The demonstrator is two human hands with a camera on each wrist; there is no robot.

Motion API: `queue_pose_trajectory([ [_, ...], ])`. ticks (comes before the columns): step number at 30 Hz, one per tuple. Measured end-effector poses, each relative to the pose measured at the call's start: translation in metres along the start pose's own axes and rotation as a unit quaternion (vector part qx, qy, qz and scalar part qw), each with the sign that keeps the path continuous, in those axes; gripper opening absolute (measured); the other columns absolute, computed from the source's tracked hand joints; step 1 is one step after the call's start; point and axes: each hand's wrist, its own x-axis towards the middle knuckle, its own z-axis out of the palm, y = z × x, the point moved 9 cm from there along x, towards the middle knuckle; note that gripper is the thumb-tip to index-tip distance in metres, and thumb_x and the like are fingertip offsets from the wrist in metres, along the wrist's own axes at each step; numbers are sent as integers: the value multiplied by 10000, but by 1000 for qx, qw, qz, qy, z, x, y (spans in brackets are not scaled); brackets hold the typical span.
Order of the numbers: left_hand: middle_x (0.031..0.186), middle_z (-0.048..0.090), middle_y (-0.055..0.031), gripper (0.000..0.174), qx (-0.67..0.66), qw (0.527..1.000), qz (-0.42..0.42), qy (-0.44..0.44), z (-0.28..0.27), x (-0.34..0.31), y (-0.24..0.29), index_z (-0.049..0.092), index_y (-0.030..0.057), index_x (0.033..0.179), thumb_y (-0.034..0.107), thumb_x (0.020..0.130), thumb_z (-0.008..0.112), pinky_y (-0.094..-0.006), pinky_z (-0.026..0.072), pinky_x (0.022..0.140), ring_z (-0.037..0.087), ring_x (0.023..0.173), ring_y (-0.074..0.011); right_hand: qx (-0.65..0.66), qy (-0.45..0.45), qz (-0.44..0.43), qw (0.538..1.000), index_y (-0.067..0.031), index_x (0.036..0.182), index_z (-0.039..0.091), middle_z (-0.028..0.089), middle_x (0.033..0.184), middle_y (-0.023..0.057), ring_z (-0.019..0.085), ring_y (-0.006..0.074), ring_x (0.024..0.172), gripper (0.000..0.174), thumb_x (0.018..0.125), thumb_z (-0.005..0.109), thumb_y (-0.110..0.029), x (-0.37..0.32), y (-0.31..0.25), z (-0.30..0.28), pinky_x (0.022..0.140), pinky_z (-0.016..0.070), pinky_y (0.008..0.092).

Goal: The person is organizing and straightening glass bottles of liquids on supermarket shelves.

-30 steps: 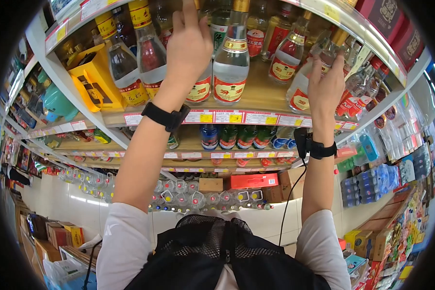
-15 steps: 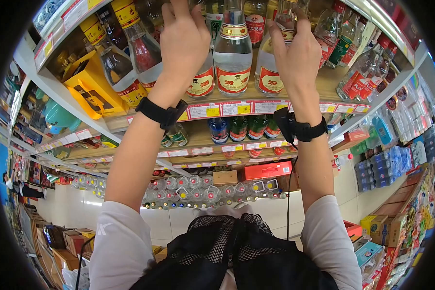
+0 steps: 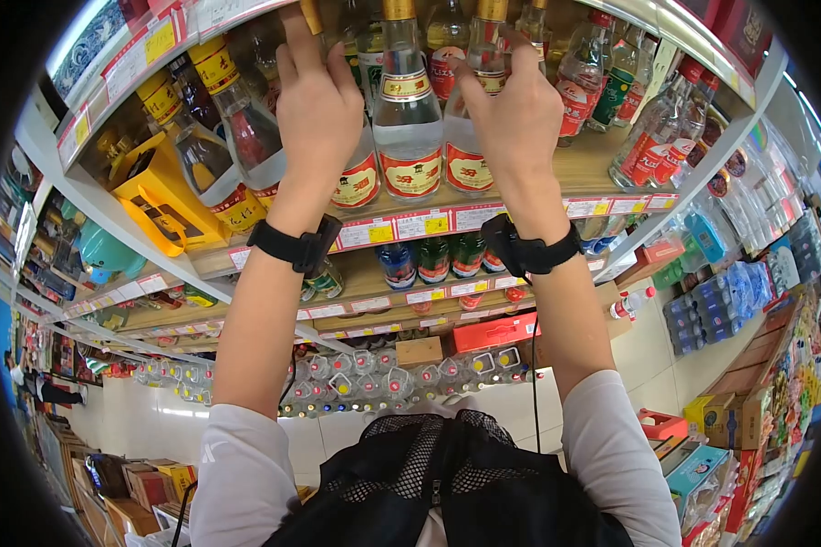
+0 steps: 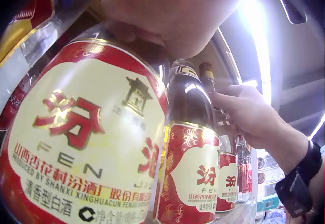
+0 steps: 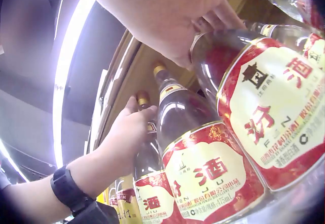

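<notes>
Three clear glass liquor bottles with red-and-cream labels stand side by side at the front of the shelf (image 3: 556, 187). My left hand (image 3: 319, 118) grips the left bottle (image 3: 356, 182) round its neck; in the right wrist view its thumb and fingers close on that neck below the gold cap. The middle bottle (image 3: 410, 137) stands between my hands, untouched. My right hand (image 3: 517, 128) holds the right bottle (image 3: 465, 169) by the neck, with thumb and fingers on either side. In the right wrist view this right bottle (image 5: 279, 112) leans, close beside the middle one.
Yellow-capped bottles (image 3: 246, 137) and a yellow gift box (image 3: 160, 196) stand on the left. Red-labelled bottles (image 3: 661, 137) are at the right end, others behind. Price tags (image 3: 410, 224) line the shelf edge. Lower shelves hold more bottles, and large jugs (image 3: 365, 365) stand on the floor.
My right hand has brought its bottle leftward along the shelf, from near the right end to beside the middle bottle. My left hand has stayed on the left bottle's neck.
</notes>
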Motion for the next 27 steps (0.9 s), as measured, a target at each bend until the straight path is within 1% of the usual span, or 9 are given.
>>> queue_pose_trajectory([
  [3, 1040, 534, -280, 639, -3, 1000, -12, -10, 1, 0, 0, 192, 52, 1482, 137, 945, 527, -522, 525, 623, 592, 796, -494, -29, -11, 8, 999, 4, 1123, 582, 681, 783, 156, 674, 318, 691, 538, 775, 791, -349, 1, -2, 0, 586, 516, 381],
  [5, 1039, 534, -280, 640, -5, 1000, -14, -9, 0, 0, 0, 188, 51, 1483, 137, 946, 526, -524, 522, 628, 592, 801, -495, -39, 13, -30, 999, -37, 1094, 523, 651, 742, 143, 663, 352, 616, 516, 773, 776, -352, 1, -7, -1, 504, 531, 427],
  [9, 1030, 539, -276, 638, -11, 999, -27, -18, 2, -1, -3, 189, 46, 1486, 138, 949, 522, -525, 517, 648, 592, 821, -493, -80, 2, -19, 997, -39, 1105, 519, 648, 754, 131, 662, 342, 596, 547, 757, 786, -367, 1, -11, -2, 484, 530, 424],
  [14, 1016, 555, -262, 639, -4, 1000, -23, -6, 1, -2, -5, 207, 45, 1491, 150, 948, 528, -506, 507, 661, 599, 821, -474, -86, -58, 18, 994, -15, 1102, 520, 635, 829, 151, 674, 341, 660, 588, 758, 775, -418, 1, -5, 4, 532, 545, 408],
  [18, 1011, 565, -243, 643, -23, 999, -25, -7, 0, -1, -5, 214, 43, 1494, 152, 945, 530, -496, 494, 674, 609, 804, -438, -42, -85, 30, 995, 13, 1056, 542, 629, 848, 168, 661, 344, 780, 548, 767, 779, -389, -9, 4, -4, 639, 543, 432],
  [20, 994, 568, -235, 632, -27, 999, -30, -1, -2, -2, -5, 227, 42, 1488, 148, 944, 531, -496, 493, 685, 609, 805, -421, -16, -41, 19, 999, 16, 1041, 566, 636, 875, 164, 652, 330, 787, 487, 779, 775, -337, -15, 17, -28, 661, 533, 419],
  [22, 1074, 596, -297, 600, -31, 998, -53, -15, 0, -3, -8, 245, 6, 1481, 130, 963, 520, -438, 491, 790, 617, 873, -408, 19, 34, 29, 999, 26, 1047, 593, 645, 930, 161, 645, 315, 803, 433, 791, 760, -281, -16, 45, -67, 701, 522, 403],
  [24, 1042, 588, -271, 600, -33, 998, -47, -9, 0, -3, -10, 255, 24, 1473, 145, 953, 529, -459, 495, 752, 610, 858, -413, -68, 108, -8, 992, 30, 1063, 611, 649, 976, 170, 637, 307, 865, 397, 795, 747, -229, -11, 79, -106, 773, 506, 393],
  [27, 1019, 581, -249, 597, -33, 999, -40, -4, 2, -4, -12, 271, 44, 1464, 160, 943, 538, -480, 499, 719, 603, 851, -421, -128, 137, 7, 982, 41, 1102, 604, 649, 997, 189, 629, 335, 948, 405, 809, 732, -207, 15, 121, -154, 847, 490, 409],
])
